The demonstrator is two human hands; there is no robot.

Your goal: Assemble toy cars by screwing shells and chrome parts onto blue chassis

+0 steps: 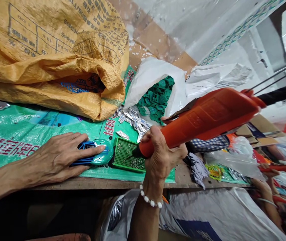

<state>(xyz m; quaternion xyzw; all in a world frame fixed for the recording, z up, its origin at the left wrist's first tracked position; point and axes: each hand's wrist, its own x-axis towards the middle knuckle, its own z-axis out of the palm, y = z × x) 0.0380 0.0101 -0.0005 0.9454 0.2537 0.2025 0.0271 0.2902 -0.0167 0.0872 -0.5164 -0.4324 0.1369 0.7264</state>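
Note:
My left hand point(64, 156) is closed around a blue plastic frame with a rounded, glossy teal cover point(105, 156), holding it against the green sheet. The forefinger lies across the cover. In my right hand point(159, 154), which has a white bead bracelet at the wrist, is an orange electric screwdriver point(203, 117). Its black nose points down to the left, and the bit is over a shallow green tray point(126, 166) of tiny screws. Whether the bit touches the screws is hard to tell. The tray sits just right of the teal cover.
A large yellow woven sack point(82, 100) lies open at the back left, blue parts inside. Beside it, a white bag point(148, 68) holds green pieces point(155, 98). Silvery strips point(135, 117) lie behind the tray. Another person's arm point(266, 194) shows at far right.

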